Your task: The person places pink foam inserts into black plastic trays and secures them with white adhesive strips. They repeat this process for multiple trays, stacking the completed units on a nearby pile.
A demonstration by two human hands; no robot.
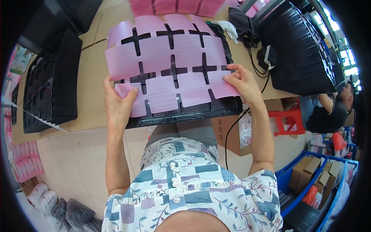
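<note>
A thin pink sheet [166, 52] with several cross-shaped cutouts lies over a black plastic tray [185, 116], whose front and right rims show past it. At the sheet's near left corner, my left hand [119, 100] pinches the edge between thumb and fingers. My right hand [243, 83] grips the right edge in the same way, close to the tray's right rim. Dark tray surface shows through the cutouts. The sheet bows slightly and its near edge hangs short of the tray's front rim.
Stacked black trays stand at the left [54, 85] and right [297, 50] of the brown table [91, 89]. More pink sheets [177, 7] lie at the far edge. A white glove [228, 30], a black adapter [267, 57] and cables sit at right. Another person [328, 112] is beyond a red stool [286, 120].
</note>
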